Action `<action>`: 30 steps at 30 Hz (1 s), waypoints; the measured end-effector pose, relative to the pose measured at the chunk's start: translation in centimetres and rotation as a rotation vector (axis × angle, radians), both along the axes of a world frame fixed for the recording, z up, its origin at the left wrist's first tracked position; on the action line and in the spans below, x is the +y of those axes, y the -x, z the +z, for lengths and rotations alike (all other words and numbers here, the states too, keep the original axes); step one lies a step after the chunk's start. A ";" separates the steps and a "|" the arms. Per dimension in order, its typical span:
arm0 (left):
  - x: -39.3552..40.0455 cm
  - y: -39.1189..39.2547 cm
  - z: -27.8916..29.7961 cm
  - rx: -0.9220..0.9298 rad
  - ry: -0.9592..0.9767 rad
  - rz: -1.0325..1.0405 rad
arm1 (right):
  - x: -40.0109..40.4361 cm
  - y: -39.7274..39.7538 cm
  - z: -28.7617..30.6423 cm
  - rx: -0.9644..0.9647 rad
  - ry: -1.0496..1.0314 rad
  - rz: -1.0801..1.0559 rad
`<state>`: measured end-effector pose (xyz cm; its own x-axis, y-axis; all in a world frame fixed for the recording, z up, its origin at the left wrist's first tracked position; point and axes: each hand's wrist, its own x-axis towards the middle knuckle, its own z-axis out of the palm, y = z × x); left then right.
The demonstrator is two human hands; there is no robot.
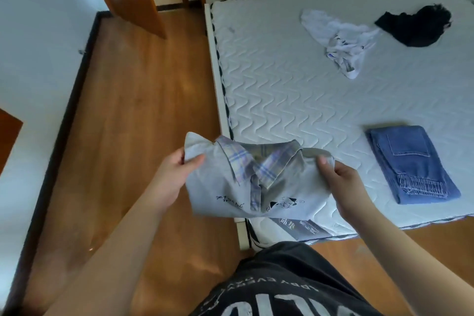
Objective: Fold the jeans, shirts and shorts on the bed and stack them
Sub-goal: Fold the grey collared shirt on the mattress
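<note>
Nearest us, our own black T-shirt (282,287) fills the bottom edge, its pale print upside down; we can read only part of it, something like "PPY EVERY". Above it we hold a light grey shirt (230,187) with a plaid collar at the near corner of the mattress (282,90). Our left hand (171,177) pinches its left shoulder, thumb on top; our right hand (343,182) grips the right shoulder in the same way. Small black writing and a cartoon drawing sit on the shirt's chest, too small to read. On the mattress, folded blue jeans (410,164) lie to the right, near its front edge. Farther back lie a crumpled white garment (338,38) with illegible print and, just beside it, a crumpled black garment (415,25). A label on the mattress side is unreadable.
</note>
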<state>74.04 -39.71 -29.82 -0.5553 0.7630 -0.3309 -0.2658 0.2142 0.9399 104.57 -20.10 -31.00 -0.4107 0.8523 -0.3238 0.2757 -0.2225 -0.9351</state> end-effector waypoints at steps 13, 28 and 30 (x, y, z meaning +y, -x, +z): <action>12.9 2.1 -0.5 0.043 0.112 -0.318 | 1.9 -2.1 -1.0 0.003 0.016 -0.287; 26.0 6.0 -4.4 0.156 0.112 -1.003 | -7.2 3.8 -1.4 -0.092 0.012 -0.893; 27.4 6.6 -4.3 0.200 0.082 -1.081 | -8.8 5.5 -1.4 -0.087 0.021 -0.974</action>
